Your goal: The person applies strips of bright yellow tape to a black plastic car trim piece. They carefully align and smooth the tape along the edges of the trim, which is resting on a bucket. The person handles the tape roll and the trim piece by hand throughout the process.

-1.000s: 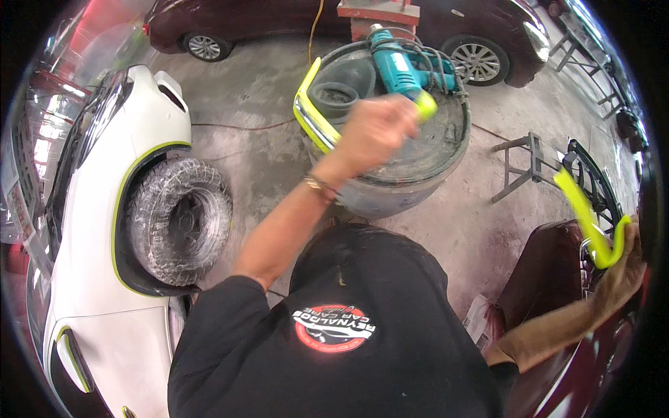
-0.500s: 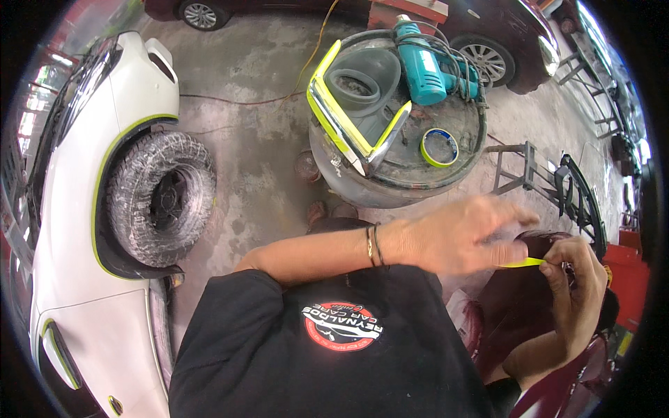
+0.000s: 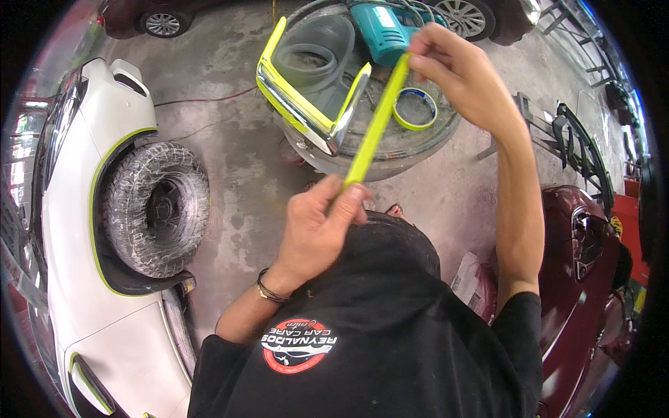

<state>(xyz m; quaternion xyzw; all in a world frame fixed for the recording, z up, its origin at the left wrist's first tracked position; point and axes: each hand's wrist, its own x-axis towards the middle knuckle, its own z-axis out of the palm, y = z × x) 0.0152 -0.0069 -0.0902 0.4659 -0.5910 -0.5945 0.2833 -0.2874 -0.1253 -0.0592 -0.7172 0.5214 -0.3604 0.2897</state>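
A strip of yellow-green masking tape stretches diagonally between my hands, in front of the drum top. My left hand pinches its lower end, and my right hand pinches the upper end. Behind the strip, on the round drum top, lies an angled chrome trim piece edged with the same tape. A roll of yellow-green tape lies flat just right of the strip. Above it is a teal heat gun, partly covered by my right hand. A grey translucent funnel-like piece sits within the trim's angle.
On the left stands a white car with tape along its wheel arch and a dusty tyre. Dark red body panels are at the lower right. A metal stand and another dark red car are farther back.
Both hands have swung from the right side to in front of the drum, and have drawn apart. The tape strip, barely showing before, is now stretched long between them.
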